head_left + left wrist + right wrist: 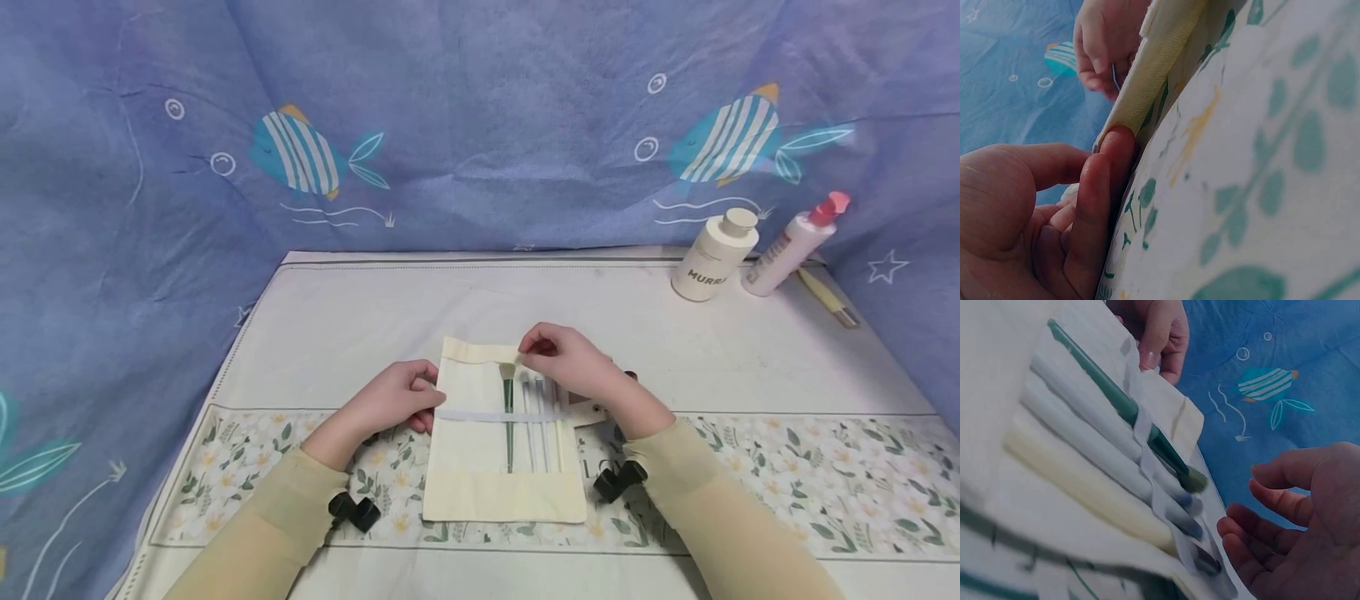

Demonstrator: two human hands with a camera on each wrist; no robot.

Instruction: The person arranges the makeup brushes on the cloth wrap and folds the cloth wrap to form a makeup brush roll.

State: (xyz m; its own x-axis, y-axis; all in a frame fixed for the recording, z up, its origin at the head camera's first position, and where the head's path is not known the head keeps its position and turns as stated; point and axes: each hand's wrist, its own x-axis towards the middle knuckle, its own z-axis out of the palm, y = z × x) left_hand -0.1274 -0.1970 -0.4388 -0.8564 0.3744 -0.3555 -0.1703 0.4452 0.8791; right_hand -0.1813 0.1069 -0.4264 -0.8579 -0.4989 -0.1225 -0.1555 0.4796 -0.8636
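Note:
A cream cloth brush roll point(504, 497) lies unfolded on the table. A pale elastic band point(472, 415) crosses it, holding a green brush point(510, 446), two silvery-white brushes point(1088, 440) and a cream-handled one point(1085, 490) side by side, their lower ends in the bottom pocket. My left hand point(397, 398) pinches the roll's left edge between thumb and fingers. Over the roll's upper right, my right hand point(570, 362) hovers with loosely bent fingers, close to the brush heads. In the right wrist view its thumb and fingertips are apart, with nothing between them.
At the back right stand a white bottle point(708, 260) lettered MURRA and a pale bottle with a pink pump point(787, 250). Beside them lies a yellow-handled brush point(825, 296). A blue fish-print curtain point(480, 125) hangs behind the table. A brown strap point(588, 412) extends from the roll's right side.

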